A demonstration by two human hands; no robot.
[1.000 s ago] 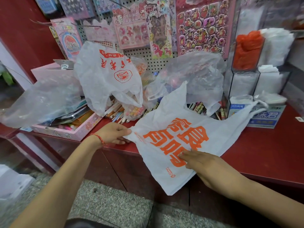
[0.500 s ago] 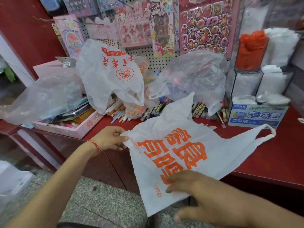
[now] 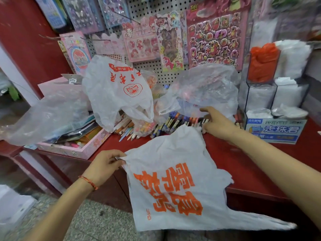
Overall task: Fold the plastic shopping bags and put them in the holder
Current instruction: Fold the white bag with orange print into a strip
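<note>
Bag (image 3: 173,153), white with orange print, lies spread on the red counter (image 3: 243,162), its near half hanging past the front edge. Left hand (image 3: 104,164) pinches its left corner. Right hand (image 3: 218,124), fingers curled, holds the far corner beside the pens (image 3: 173,122). Holder (image 3: 260,84) stands far right, well apart.
</note>
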